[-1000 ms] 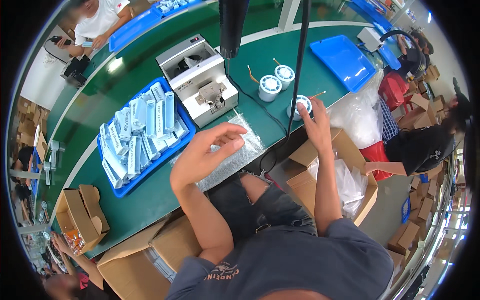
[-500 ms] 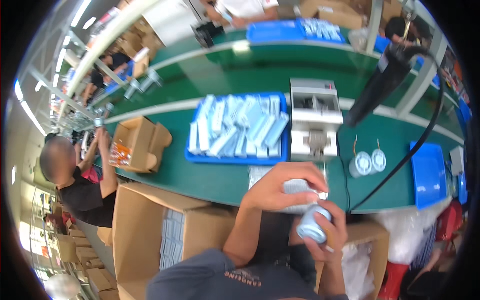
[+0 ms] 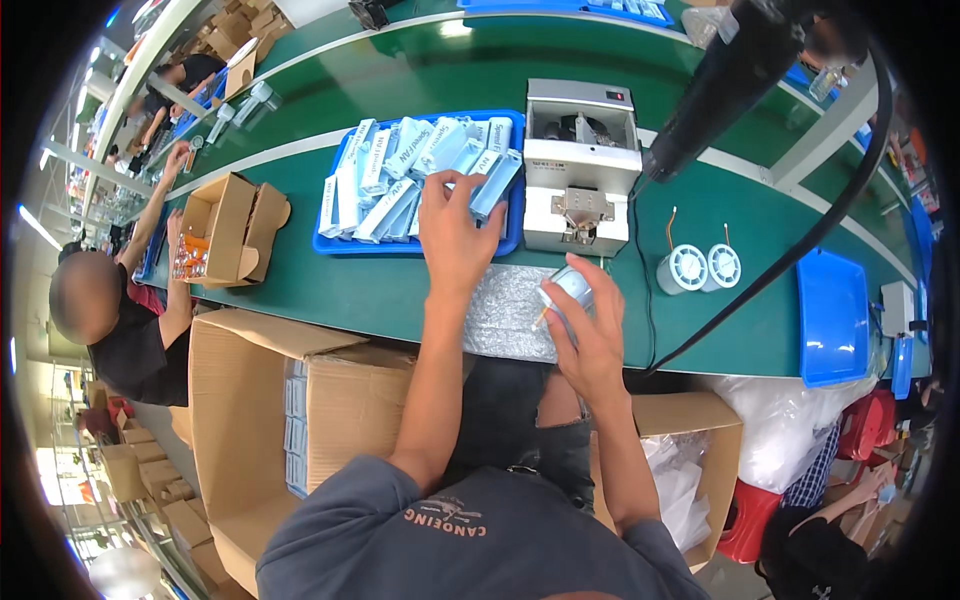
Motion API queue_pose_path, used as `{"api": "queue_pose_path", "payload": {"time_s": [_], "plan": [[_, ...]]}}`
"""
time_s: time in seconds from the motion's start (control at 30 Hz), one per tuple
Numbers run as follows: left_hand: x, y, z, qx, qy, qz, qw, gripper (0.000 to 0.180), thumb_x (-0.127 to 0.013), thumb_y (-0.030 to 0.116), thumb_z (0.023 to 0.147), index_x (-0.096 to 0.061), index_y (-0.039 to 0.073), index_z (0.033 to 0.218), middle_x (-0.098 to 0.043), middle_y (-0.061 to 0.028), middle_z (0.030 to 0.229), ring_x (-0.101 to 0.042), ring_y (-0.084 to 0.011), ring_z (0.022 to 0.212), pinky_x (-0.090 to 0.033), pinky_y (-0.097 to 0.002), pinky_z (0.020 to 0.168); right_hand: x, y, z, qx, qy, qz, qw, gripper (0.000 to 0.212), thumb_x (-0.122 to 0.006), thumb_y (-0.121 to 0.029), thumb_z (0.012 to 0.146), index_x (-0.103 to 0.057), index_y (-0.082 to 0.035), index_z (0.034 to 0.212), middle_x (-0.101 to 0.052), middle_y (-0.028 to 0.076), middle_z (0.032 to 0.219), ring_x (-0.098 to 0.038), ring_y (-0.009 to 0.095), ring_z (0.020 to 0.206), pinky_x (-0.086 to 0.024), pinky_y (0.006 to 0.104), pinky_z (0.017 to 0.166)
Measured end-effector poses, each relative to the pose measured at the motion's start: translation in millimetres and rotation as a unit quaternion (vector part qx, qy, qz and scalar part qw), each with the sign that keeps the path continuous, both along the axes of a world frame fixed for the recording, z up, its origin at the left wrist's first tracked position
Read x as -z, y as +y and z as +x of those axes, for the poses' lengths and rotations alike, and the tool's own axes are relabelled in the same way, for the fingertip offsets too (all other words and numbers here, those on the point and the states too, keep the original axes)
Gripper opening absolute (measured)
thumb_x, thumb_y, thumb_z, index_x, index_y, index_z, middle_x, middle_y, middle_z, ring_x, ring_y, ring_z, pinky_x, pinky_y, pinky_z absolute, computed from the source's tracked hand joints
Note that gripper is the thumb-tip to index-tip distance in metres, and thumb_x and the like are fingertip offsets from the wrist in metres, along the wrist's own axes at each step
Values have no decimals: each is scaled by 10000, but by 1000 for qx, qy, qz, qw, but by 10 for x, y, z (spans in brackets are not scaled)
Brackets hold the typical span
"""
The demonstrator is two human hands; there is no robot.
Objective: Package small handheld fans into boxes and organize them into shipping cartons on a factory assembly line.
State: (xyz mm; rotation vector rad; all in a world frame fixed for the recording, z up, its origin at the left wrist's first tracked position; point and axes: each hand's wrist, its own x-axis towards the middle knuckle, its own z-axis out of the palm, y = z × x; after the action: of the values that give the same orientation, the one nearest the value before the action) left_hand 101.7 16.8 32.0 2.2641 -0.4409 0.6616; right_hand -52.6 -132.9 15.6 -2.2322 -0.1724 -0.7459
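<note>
My right hand (image 3: 592, 335) grips a small pale-blue and white round fan unit (image 3: 568, 288) above the silvery bubble-wrap mat (image 3: 500, 312); a short yellowish wire sticks out near the fingers. Over the blue tray (image 3: 420, 250), my left hand (image 3: 458, 225) has its thumb apart from its bent fingers. Its fingertips reach among the slim light-blue cartons (image 3: 385, 208) heaped there. One carton (image 3: 492, 188) lies beside the thumb and forefinger; no firm hold on it shows.
Behind the mat stands a grey-white bench machine (image 3: 582, 165). Two fan units (image 3: 686, 270) with upright wires stand right of it, near a black cable and an empty blue tray (image 3: 835, 315). Cardboard boxes (image 3: 235, 400) flank me. A co-worker (image 3: 140, 330) sits at left.
My left hand has left the fan unit and moved up and left to the carton tray. My right hand, still holding the unit, has moved up over the mat. The view has shifted.
</note>
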Motion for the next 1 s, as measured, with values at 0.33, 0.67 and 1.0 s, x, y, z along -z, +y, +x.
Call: {"api": "queue_pose_path", "payload": {"time_s": [0.33, 0.67, 1.0], "plan": [[-110, 351, -293, 169, 105, -437, 877, 376, -773, 21, 873, -612, 7, 1213, -655, -76, 1196, -638, -147, 1061, -519, -299, 915, -229, 161, 89, 25, 24, 377, 926, 147, -676, -2, 937, -701, -17, 1082, -744, 94, 924, -725, 184, 861, -522, 312, 874], [-63, 209, -408, 349, 270, -531, 723, 536, -635, 149, 1011, -440, -18, 1481, -597, -101, 1361, -628, -215, 1183, -521, -410, 997, -6, 301, 322, 64, -37, 195, 978, 85, -722, 22, 832, -703, -12, 908, -682, 85, 801, -634, 215, 751, -502, 331, 692], [43, 93, -452, 400, 259, -465, 746, 561, -658, 148, 988, -453, -45, 1473, -540, -140, 1451, -622, -240, 1201, -497, -436, 1067, 109, 148, 164, 20, -42, 203, 978, 182, -693, 8, 817, -655, -2, 995, -667, 148, 1103, -664, 304, 1017, -512, 375, 888]]}}
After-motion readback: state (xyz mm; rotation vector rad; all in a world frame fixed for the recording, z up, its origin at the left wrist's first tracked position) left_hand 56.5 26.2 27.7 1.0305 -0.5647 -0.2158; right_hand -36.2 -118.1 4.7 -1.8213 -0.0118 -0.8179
